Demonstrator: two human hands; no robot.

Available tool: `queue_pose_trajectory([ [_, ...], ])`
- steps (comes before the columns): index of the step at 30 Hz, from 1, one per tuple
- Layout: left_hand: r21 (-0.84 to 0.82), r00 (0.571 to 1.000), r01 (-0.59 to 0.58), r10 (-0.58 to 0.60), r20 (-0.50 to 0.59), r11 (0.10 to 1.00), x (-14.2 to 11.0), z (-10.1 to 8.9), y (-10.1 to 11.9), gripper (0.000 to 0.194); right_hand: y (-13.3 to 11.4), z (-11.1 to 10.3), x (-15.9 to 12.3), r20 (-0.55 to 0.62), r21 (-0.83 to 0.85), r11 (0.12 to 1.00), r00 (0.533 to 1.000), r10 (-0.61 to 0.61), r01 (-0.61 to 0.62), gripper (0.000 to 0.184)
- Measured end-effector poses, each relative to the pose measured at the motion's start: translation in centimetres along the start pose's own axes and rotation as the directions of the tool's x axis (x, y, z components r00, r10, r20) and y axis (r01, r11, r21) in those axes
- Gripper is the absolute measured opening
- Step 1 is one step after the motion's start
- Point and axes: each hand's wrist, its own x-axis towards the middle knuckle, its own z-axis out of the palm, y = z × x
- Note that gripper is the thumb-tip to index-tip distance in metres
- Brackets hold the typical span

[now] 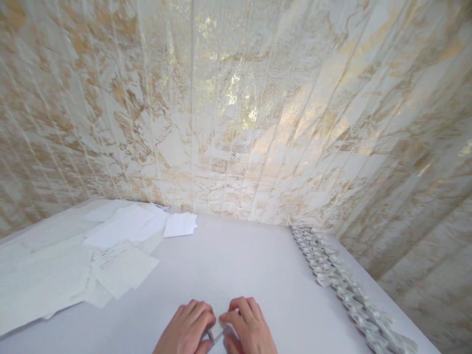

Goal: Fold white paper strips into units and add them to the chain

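Note:
At the near edge of the view, my left hand (190,328) and my right hand (250,325) face each other low over the white table. Between them is a small folded piece of paper (217,330), pale with a darker grey edge. The left thumb and fingers pinch its left side. On its right side, the right thumb and forefinger press it. Its lower part is partly hidden by the fingers and the frame's edge.
Loose white paper sheets (121,223) lie spread over the table's left side, with a small stack of paper squares (180,224) beside them. Rows of folded paper pieces (342,282) run along the right edge. A patterned curtain (228,123) hangs behind the white table (236,260).

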Motion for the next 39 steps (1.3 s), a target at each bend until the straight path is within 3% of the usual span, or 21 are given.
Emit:
queue_pose_trajectory([
  [5,-0.061,0.996,-0.063,0.059,-0.065,0.996,0.3,1.7,-1.2,0.013,0.5,0.3,-0.1,-0.025,0.023,0.998,0.998,-0.051,0.052,0.02],
  [9,-0.076,0.993,-0.009,0.0,-0.118,0.997,0.3,1.5,-1.2,0.011,0.3,0.3,0.2,-0.005,0.071,0.997,1.0,0.014,-0.014,0.028],
  [15,-0.072,0.987,0.143,-0.148,-0.069,0.987,0.4,-0.2,0.1,0.015,0.0,0.2,1.5,0.008,0.127,0.987,0.995,0.097,-0.097,0.023],
  [27,0.058,0.959,0.275,-0.27,-0.08,0.96,2.0,-0.2,1.8,0.016,-0.6,2.0,1.8,-0.033,0.018,0.979,0.979,0.201,-0.201,0.021],
  [39,-0.012,0.959,0.263,-0.263,-0.101,0.965,1.4,0.3,1.1,0.015,-0.7,1.6,1.9,-0.009,0.049,0.975,0.976,0.215,-0.215,0.023],
])
